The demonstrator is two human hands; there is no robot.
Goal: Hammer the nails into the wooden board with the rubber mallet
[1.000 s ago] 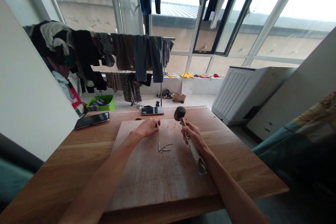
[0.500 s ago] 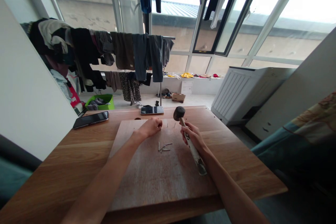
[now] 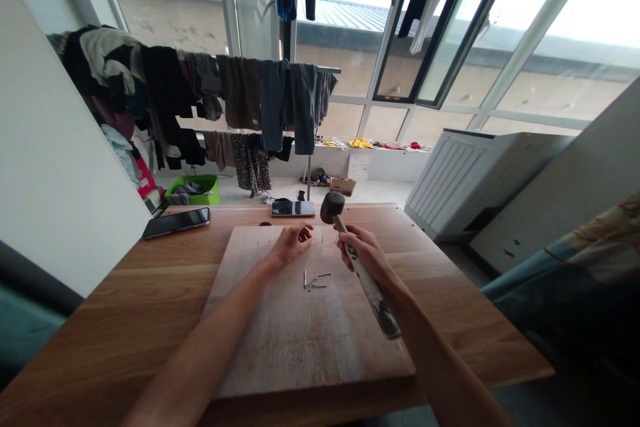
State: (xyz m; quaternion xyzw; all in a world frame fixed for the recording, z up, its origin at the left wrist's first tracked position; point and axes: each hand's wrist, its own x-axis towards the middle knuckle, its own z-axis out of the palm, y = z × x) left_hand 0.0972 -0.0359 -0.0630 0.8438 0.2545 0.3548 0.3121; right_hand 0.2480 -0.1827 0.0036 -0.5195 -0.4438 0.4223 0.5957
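The right hand is closed around the pale, scuffed wooden handle of a black-headed mallet, gripping it about midway along. The mallet's round black head is raised off the wood, above the far part of a large pale rectangular wooden board that lies flat on the brown wooden desk, and its handle slants back toward the desk's near right corner, with the worn butt end sticking out past the wrist.

The left hand rests on the far part of the board, just left of the mallet head, with its fingers curled and the fingertips pinched together; whether a nail sits between them is too small to tell. Between the two hands, a little nearer the desk's front edge, a small heap of loose thin metal nails lies on the board, some crossing one another. One or two slim nails appear to stand upright in the board near the mallet head, though they are very fine.

Toward the desk's far edge, beyond the board, a dark smartphone lies flat. A second dark smartphone lies near the desk's far left corner, well apart from the board. Beyond the desk a rail hung with dark clothes stands before the windows, and a green plastic basket sits on the floor beneath it.
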